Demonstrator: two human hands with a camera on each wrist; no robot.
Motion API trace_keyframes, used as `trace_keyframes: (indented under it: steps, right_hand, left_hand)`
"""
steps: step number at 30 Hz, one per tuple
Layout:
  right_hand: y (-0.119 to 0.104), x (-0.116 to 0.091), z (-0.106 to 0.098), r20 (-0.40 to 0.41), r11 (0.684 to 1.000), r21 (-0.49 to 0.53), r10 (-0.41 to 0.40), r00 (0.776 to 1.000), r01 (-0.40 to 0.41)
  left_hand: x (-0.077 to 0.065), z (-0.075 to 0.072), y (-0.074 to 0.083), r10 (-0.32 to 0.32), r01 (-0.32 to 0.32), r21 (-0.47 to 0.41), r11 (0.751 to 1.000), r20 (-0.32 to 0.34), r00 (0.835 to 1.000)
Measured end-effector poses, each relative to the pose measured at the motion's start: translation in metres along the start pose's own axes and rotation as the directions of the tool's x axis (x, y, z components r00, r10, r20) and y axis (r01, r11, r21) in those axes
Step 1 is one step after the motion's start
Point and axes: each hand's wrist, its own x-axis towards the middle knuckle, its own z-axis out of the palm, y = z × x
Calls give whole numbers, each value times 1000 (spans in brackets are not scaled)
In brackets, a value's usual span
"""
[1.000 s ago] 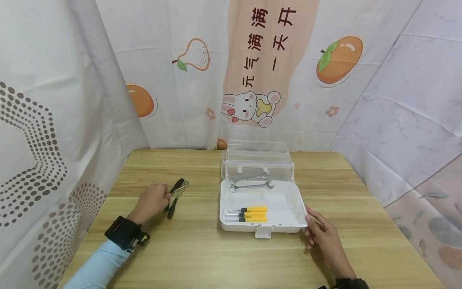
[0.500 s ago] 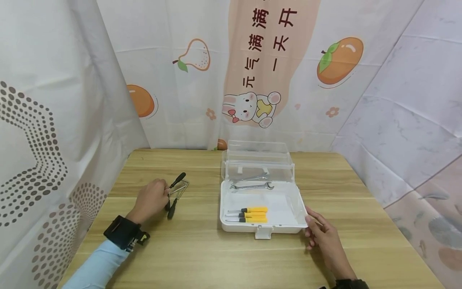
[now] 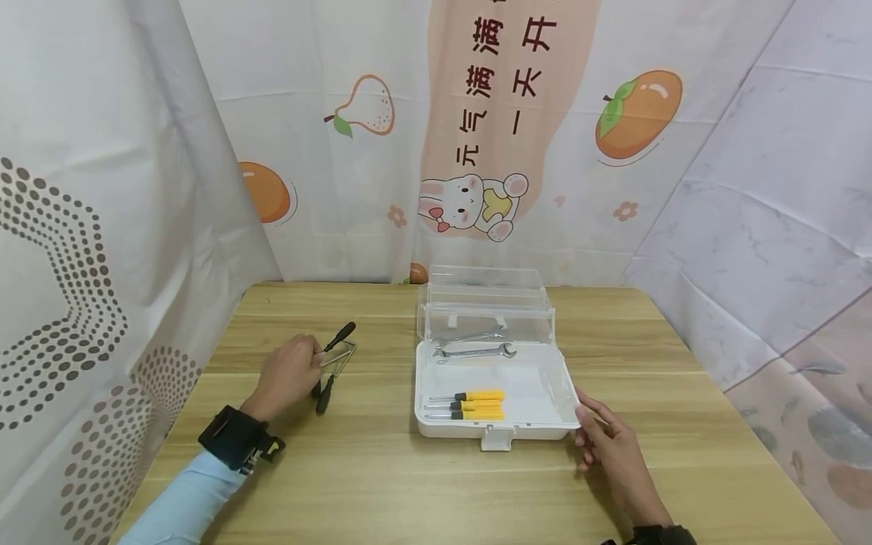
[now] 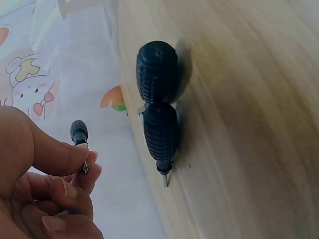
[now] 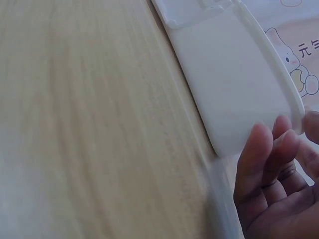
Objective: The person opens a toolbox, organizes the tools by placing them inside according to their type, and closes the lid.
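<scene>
My left hand (image 3: 289,371) pinches a black-handled screwdriver (image 3: 341,335) by its shaft between thumb and fingers. In the left wrist view its handle points away and its metal tip (image 4: 85,169) shows below the thumb. Two more screwdrivers with black ridged handles (image 4: 160,132) lie on the table beside that hand. Next to them are L-shaped metal hex keys (image 3: 347,357). My right hand (image 3: 613,446) grips the front right corner of a white toolbox (image 3: 429,430), thumb at the rim and fingertips against the outer wall (image 5: 234,74).
Inside the toolbox lie several yellow-handled screwdrivers (image 3: 480,405) near the front and a wrench (image 3: 477,352) toward the back. Its clear lid (image 3: 487,299) stands raised behind. A patterned curtain (image 3: 341,189) hangs beyond the wooden table (image 3: 368,484).
The black-handled screwdriver has risen a little up and to the right in my left hand, away from the others. My right hand stays on the toolbox corner.
</scene>
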Motion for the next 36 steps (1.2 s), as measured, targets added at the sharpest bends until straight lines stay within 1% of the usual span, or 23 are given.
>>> trace_keyframes:
  steps: [4, 12, 18, 28, 36]
  right_hand:
    - [0, 0, 0, -2, 1000, -1, -3, 1000, 3]
    - [0, 0, 0, -6, 1000, -5, 3, 1000, -3]
    - [1, 1, 0, -4, 1000, -8, -3, 1000, 3]
    - [2, 1, -1, 1, 1000, -11, 7, 1000, -7]
    - [3, 1, -1, 8, 1000, -9, -14, 1000, 14]
  left_hand:
    - [2, 0, 3, 3, -3, -2, 1000, 2, 1000]
    - [4, -1, 7, 46, -45, 14, 999, -27, 999]
    - [6, -3, 13, 43, -44, -16, 999, -34, 998]
    - [15, -3, 23, 81, -83, -43, 996, -46, 996]
    - [21, -3, 33, 108, -109, -27, 994, -47, 993]
